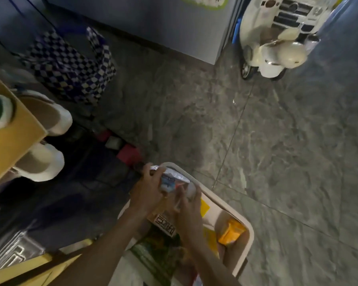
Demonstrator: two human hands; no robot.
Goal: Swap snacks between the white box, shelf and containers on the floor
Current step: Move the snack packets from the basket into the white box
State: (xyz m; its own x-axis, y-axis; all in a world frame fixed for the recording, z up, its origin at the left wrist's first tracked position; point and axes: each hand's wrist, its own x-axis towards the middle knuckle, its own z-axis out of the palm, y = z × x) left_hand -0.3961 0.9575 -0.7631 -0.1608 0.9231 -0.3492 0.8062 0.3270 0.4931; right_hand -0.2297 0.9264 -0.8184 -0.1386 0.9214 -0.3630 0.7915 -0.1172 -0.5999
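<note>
- Head view, looking down: a silvery snack packet (172,179) is held in both hands above the far corner of the white box (250,236), which stands on the grey tiled floor (287,145).
- The left hand (148,187) grips the packet's left end, fingers curled over its top edge.
- The right hand (189,205) closes on the packet's right end from below, though blur hides the exact finger hold.
- The packet lies between the two hands, tilted, just inside the box's far rim.
- Inside the box, an orange packet (230,232) lies against the right wall, a yellow packet (205,207) is near the middle, and a brown carton (163,220) and a green packet (159,252) sit under the forearms.
- Left of the box, close to its far-left corner, lie red blocks (129,154). Further left, a wooden shelf (10,137) juts out over two fluffy slippers (50,118).
- Beyond and to the right of the box the floor runs open to a toy scooter (275,54) and a checkered bag (70,67), both well apart from the hands.
</note>
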